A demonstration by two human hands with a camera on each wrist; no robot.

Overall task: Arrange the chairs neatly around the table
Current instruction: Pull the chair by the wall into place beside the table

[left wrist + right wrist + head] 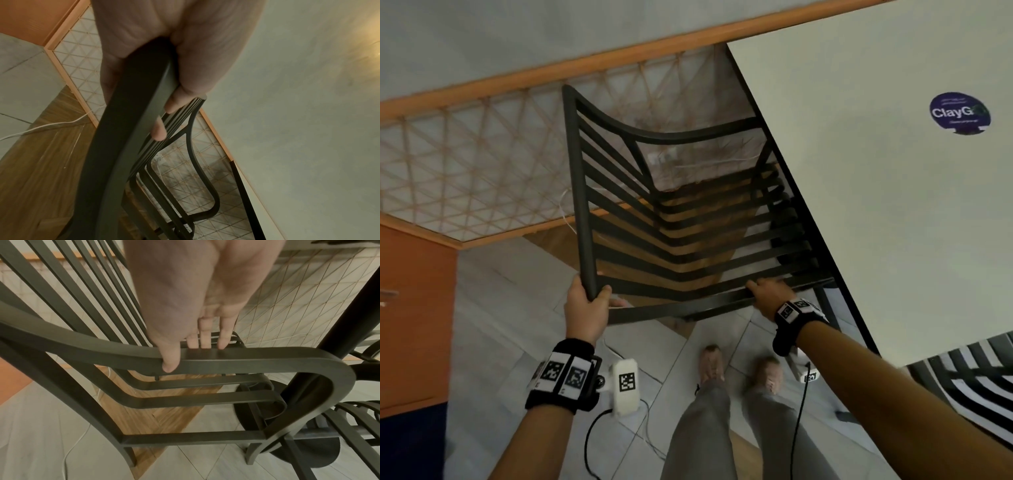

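Observation:
A black slatted metal chair (582, 192) stands in front of me, its seat partly under the white table (876, 178) on the right. My left hand (589, 308) grips the near left corner of the chair's backrest frame (131, 113), with the fingers (160, 129) curled round the bar. My right hand (770, 294) holds the right armrest (257, 361), fingers over its far side and thumb (170, 363) pressed on the near face. The table's black column (349, 318) and round base (312, 456) stand just right of the armrest.
A lattice panel with an orange wooden rail (465, 161) runs behind the chair, and an orange cabinet (414, 308) is at the left. A white cable (563, 212) lies on the floor. A second slatted chair (969, 380) sits under the table's near edge. My feet (712, 363) stand behind the chair.

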